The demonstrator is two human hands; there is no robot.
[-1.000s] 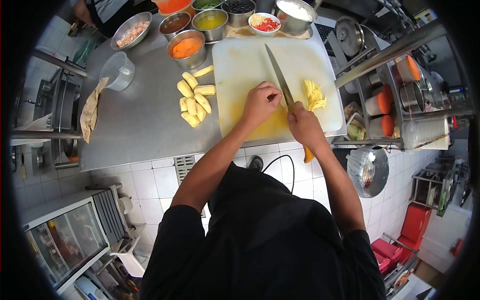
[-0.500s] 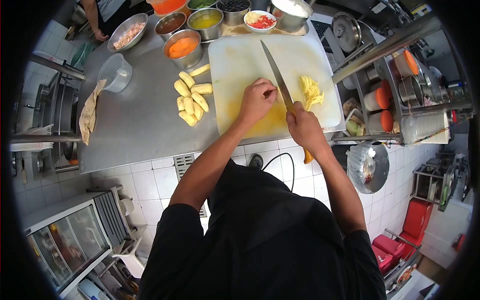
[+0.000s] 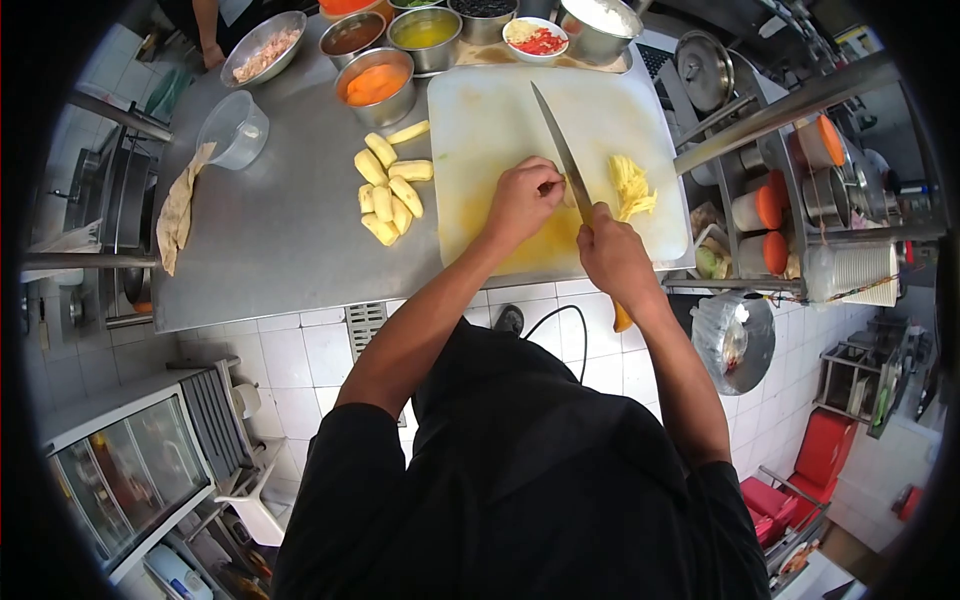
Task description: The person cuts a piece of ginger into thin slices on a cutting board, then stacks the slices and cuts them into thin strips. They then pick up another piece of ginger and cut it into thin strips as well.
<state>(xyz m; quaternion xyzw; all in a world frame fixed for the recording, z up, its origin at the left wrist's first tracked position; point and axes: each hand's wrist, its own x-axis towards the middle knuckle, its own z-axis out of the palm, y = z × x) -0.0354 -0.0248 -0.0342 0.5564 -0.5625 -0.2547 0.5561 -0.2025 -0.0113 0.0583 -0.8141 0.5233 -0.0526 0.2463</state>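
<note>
My right hand [image 3: 612, 245] is wrapped around a long kitchen knife [image 3: 560, 135], whose blade points away from me over the cutting board [image 3: 480, 110]. Beside the blade, on its left, my left hand [image 3: 525, 203] is closed with the fingertips curled in. Whatever lies under those fingers is hidden. To the right of the knife rests a pile of thin yellow strips [image 3: 630, 187]. Left of the board, several peeled, pale-yellow finger-shaped pieces [image 3: 382, 203] are heaped on the steel table [image 3: 290, 250]. A wet yellow stain covers the board around my hands.
Along the far side stand an orange-filled bowl [image 3: 375, 85], a pot of yellow liquid [image 3: 425, 35], and a white bowl [image 3: 535, 40] with red and pale bits. A plastic tub [image 3: 235, 130] and a cloth [image 3: 183, 210] lie left. A person's arm [image 3: 207, 30] shows beyond.
The whole view has shifted slightly. Both hands and the knife keep nearly the same place on the board, and the strips look much the same.
</note>
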